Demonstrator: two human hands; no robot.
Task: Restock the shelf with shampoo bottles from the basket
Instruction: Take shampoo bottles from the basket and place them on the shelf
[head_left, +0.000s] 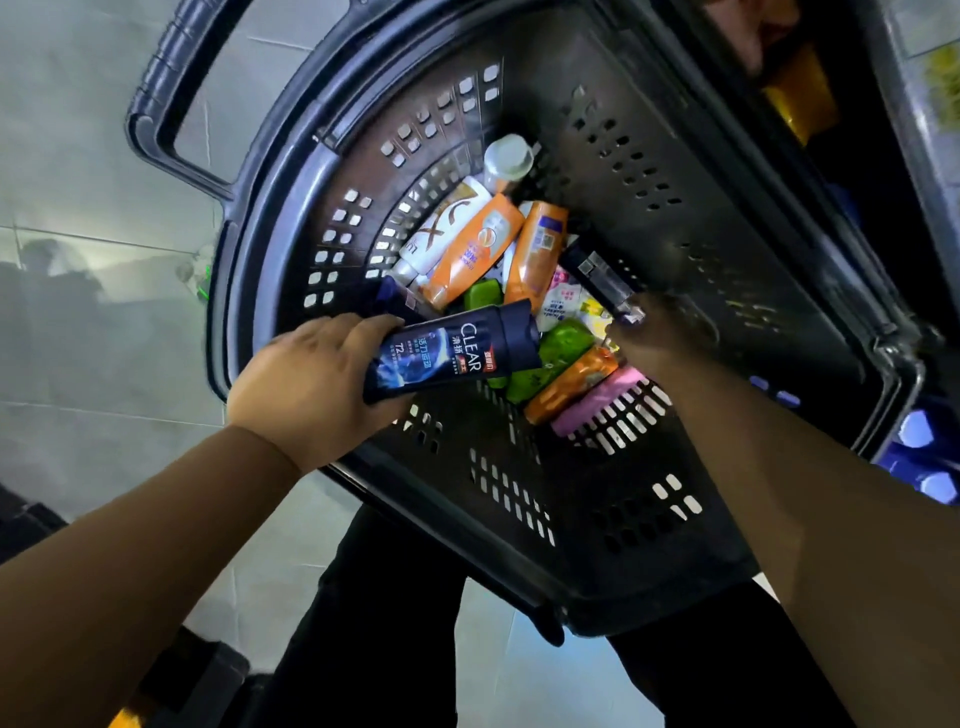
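Inside the black perforated plastic basket lie orange, green and pink bottles. Over them my left hand grips a dark-blue CLEAR shampoo bottle, cap toward 2 o'clock. My right hand is blurred; grip unclear.

My right hand is a blur inside the basket; I cannot tell its grip. My left fingers mostly vanish under the dark blue bottle. The shelf is smeared and cut off at the right.
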